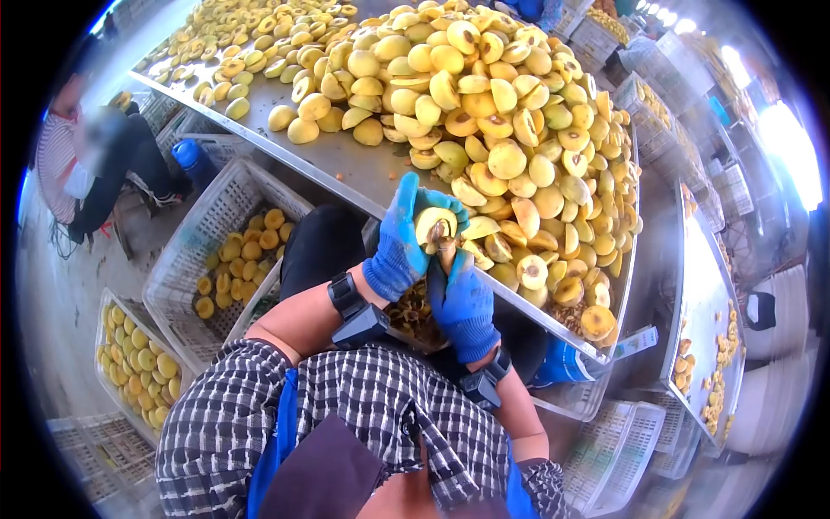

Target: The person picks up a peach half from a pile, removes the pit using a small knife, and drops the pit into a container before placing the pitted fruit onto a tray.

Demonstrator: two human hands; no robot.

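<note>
My left hand (400, 240), in a blue knitted glove, is closed around a yellow peach half (430, 221). Its cut face with the brown pit hollow is turned up. My right hand (464, 310), gloved the same way, is closed just below it on a small tool with a brownish end (446, 253), which touches the hollow. The tool's exact kind is hard to make out, as my fingers cover most of it. Both hands are at the near edge of a metal table (346, 164), beside a large heap of peach halves (510, 156).
A white crate (186, 251) partly filled with peach halves is at my left, with another full crate (138, 363) nearer. Brown scraps (411, 316) lie below my hands. A person (95, 164) sits at far left near a blue bottle (192, 158). Another metal table (705, 320) stands right.
</note>
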